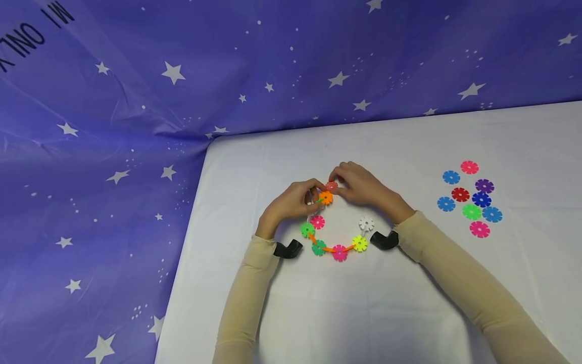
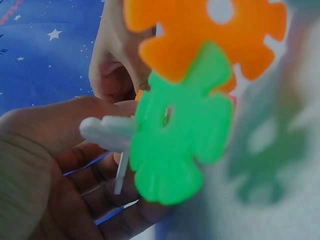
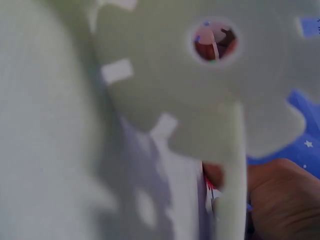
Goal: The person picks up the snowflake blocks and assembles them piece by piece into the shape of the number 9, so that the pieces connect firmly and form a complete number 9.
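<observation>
Left hand (image 1: 294, 200), fingers curled, grips a curved chain of discs (image 1: 339, 257) over the tabletop (image 1: 345, 313), beside its orange disc (image 1: 329, 200); right hand (image 1: 360, 184) pinches a coral disc (image 1: 332, 185).

In front of me, white-covered table (image 1: 386, 313), faint creases. Sheet (image 1: 309, 71), blue-purple, behind far edge and down my left side, wrinkled near table corner. White stars (image 1: 174, 73), small dots (image 1: 291, 48) all over. Black slanted lettering (image 1: 25, 39), upper left, "ONL" legible.
</observation>
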### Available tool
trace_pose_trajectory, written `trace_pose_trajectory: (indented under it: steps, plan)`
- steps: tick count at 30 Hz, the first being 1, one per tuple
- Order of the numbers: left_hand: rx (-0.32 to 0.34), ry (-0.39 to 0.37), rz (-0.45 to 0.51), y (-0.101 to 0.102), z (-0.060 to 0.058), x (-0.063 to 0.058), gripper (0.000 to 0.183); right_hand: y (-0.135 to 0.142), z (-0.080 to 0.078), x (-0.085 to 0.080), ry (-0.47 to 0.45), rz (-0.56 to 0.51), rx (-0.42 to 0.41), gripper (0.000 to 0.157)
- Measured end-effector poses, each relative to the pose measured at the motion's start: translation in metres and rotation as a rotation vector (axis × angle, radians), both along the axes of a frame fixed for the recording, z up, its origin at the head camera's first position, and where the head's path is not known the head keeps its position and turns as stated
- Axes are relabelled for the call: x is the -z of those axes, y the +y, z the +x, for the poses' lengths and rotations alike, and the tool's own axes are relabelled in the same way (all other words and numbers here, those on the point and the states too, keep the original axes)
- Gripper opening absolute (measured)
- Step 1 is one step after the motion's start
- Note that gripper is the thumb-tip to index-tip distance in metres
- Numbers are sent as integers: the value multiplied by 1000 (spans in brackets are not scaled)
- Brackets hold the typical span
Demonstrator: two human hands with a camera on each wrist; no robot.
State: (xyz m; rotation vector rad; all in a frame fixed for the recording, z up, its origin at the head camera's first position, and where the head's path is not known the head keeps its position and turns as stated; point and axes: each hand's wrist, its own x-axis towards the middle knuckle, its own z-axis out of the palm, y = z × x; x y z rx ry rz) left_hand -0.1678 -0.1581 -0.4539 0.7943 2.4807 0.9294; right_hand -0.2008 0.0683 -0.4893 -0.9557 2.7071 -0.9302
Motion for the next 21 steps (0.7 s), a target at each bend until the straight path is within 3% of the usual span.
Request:
trace_pose_trajectory:
  steps: [8, 13, 21]
  plan:
    - [10, 17, -36, 2, 1, -2, 38, 19, 17, -8, -128, -97, 113, 15]
    - [29, 40, -30, 4, 0, -3, 39, 24, 31, -10, -149, -170, 92, 11]
    - [-3, 54, -5, 10, 3, 2, 35, 21, 41, -10, -161, -176, 55, 11]
